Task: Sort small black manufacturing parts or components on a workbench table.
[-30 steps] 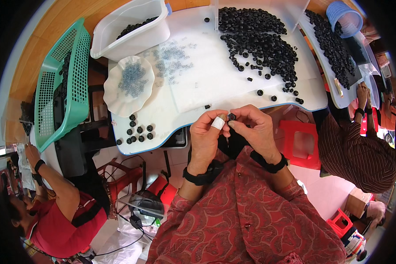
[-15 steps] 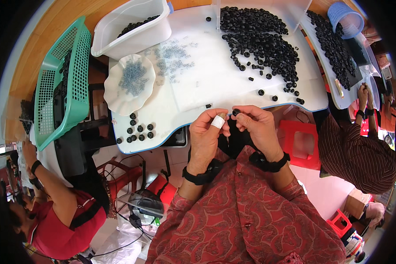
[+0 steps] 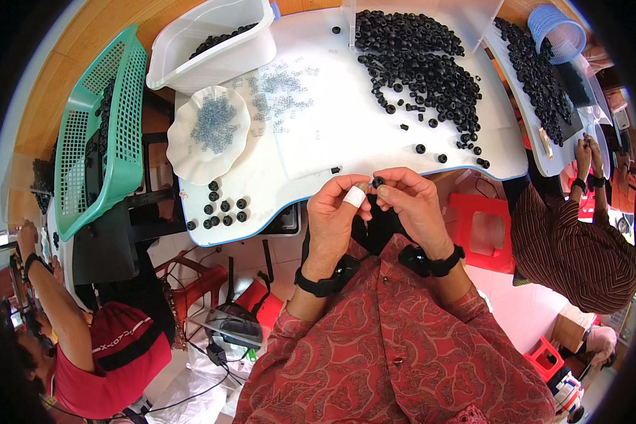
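Green basket [image 3: 95, 134], white dish [image 3: 208, 133] of clear springs, white table [image 3: 318, 120].
Left hand [image 3: 336, 215]: taped fingertips pinched together, content unclear.
Black ring [image 3: 378, 182]: at table's near edge, clamped by right hand [image 3: 413, 205].
Best kept level, hands close.

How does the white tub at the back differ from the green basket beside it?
The white tub has solid, smooth walls; the green basket has open lattice walls. The tub rests on the white table; the basket sits tilted off the table's left side. Both hold small black parts.
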